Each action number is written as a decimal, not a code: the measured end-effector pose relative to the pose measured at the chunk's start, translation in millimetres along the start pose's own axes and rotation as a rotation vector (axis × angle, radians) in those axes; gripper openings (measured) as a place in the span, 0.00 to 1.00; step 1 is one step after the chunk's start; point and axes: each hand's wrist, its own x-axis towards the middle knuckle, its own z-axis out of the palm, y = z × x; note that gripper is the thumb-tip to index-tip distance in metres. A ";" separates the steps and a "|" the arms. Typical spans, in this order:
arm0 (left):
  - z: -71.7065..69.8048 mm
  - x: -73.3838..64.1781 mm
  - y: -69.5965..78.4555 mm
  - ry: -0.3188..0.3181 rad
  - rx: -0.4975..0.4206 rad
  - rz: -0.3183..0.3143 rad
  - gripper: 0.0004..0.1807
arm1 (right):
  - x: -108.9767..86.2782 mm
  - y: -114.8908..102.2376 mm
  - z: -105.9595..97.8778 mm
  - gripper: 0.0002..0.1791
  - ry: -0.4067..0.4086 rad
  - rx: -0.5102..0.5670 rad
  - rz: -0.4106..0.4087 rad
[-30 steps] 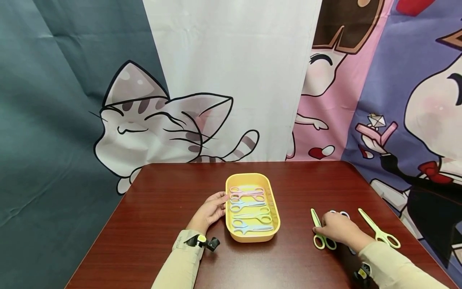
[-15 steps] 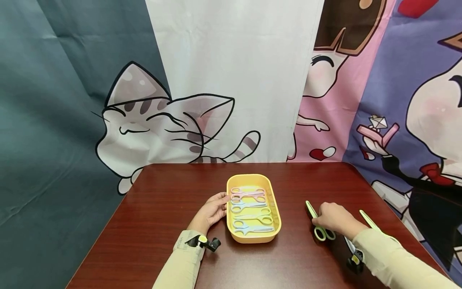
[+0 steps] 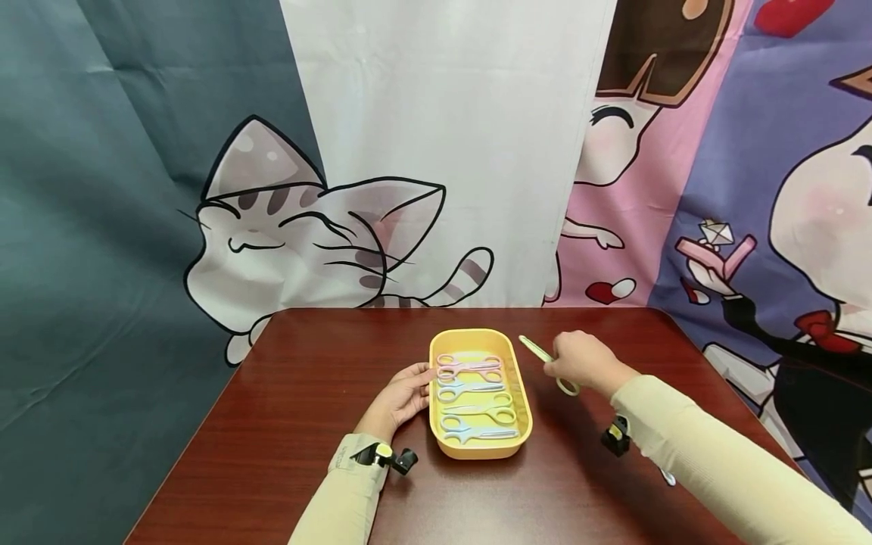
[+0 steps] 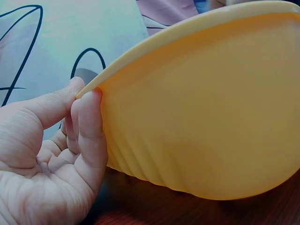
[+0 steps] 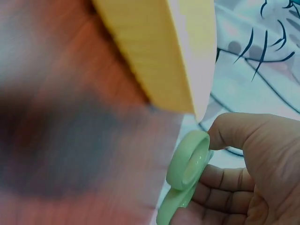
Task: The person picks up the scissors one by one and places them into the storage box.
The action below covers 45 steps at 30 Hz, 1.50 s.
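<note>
My left hand [image 3: 402, 397] pinches the left rim of a yellow plastic tray [image 3: 480, 453] between thumb and fingers; in the left wrist view the tray's side wall [image 4: 187, 117] fills much of the picture. Inside lie pink scissors [image 3: 470, 366], blue scissors [image 3: 477, 433] and green scissors [image 3: 502, 413], roughly side by side. Just right of the tray, my right hand [image 3: 584, 359] holds another pair of green scissors [image 3: 534, 348] above the table, blades toward the tray's far right corner. The right wrist view shows their green handle loops [image 5: 176, 164] against the fingers.
A dark red wooden table [image 3: 306, 409] carries the tray. A small pale blue tip of something [image 3: 668, 477] peeks out beneath the right sleeve [image 3: 708, 446], which hides that part of the table. Behind stands a cartoon-printed cloth backdrop [image 3: 463, 151].
The right hand has lifted a pair of green scissors off the table and carried it left and away from me, close to the tray. The left hand keeps its hold on the rim.
</note>
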 end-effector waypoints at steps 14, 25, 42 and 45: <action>7.2 2.2 4.0 0.103 -0.009 -0.080 0.04 | 46.1 -65.9 14.6 0.16 0.004 -0.143 -0.286; 7.1 1.6 4.7 0.086 -0.004 -0.081 0.04 | 60.1 -78.6 37.7 0.18 -0.014 -0.256 -0.532; 5.7 0.7 6.6 0.106 -0.004 -0.089 0.04 | 66.7 -72.2 60.6 0.19 -0.048 -0.205 -0.617; 5.2 1.0 6.1 0.103 -0.004 -0.090 0.04 | 67.0 -70.6 63.7 0.19 -0.040 -0.182 -0.627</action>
